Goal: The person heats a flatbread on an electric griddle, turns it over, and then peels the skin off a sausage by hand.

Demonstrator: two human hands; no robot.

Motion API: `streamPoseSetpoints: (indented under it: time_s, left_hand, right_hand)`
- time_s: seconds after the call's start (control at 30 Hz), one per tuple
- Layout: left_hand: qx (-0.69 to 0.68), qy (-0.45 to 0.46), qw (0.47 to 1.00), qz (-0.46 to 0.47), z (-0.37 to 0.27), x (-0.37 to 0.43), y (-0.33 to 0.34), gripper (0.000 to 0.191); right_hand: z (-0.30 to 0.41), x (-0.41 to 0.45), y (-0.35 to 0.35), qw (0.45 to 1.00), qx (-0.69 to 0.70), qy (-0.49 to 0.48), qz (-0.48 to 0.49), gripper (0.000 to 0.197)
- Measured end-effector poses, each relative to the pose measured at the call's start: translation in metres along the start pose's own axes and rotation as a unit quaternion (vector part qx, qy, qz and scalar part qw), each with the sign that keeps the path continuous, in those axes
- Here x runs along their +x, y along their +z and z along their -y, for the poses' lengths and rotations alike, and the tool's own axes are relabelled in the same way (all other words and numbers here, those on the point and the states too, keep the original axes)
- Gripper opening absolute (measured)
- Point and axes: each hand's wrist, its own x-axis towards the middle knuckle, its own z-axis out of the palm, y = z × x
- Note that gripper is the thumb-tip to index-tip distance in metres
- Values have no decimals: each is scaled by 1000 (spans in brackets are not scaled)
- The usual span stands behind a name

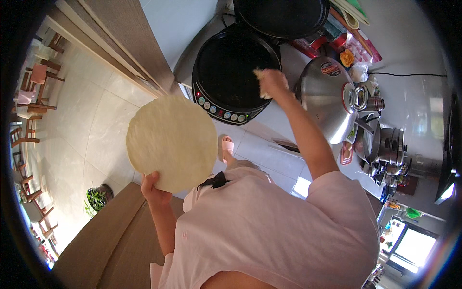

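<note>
My left hand [155,188] grips the lower rim of a pale yellow, round flat disc [172,144], thumb on top. The disc stays flat; whether it is a board or a woven tray, I cannot tell. My right hand [275,83], slightly blurred, is closed around a crumpled pale piece [258,74] whose material is unclear. That hand is over the right side of a black electric griddle [231,68], and the view does not show whether the piece touches it. A red light shows on the griddle's front button panel [223,112]. Its black lid [283,16] is raised behind.
Right of the griddle stands a large steel pot with a domed lid [325,94]. Beyond it are a cut orange vegetable [347,57], a frying pan [368,141] and several pots [391,146]. A wooden door frame [133,39] rises at left. A potted plant [97,198] stands on the floor.
</note>
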Motion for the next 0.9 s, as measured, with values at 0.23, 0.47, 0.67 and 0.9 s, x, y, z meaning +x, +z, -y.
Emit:
streamPoseSetpoints:
  time_s: [0.23, 0.47, 0.67, 0.9]
  left_hand:
    - [-4, -2, 1000, -8, -5, -5, -10, 55]
    - [8, 4, 1000, 4, -2, -9, -15, 53]
    - [-6, 20, 999, -26, -1, -11, -4, 52]
    - [24, -21, 999, 25, 6, 20, 35, 49]
  right_hand:
    - [19, 27, 2, 982, 10, -29, -185, 19]
    - [52, 63, -3, 984, -60, -106, -128, 34]
    - [62, 21, 37, 970, 31, -234, -66, 23]
    - [14, 80, -27, 993, 37, -4, -114, 37]
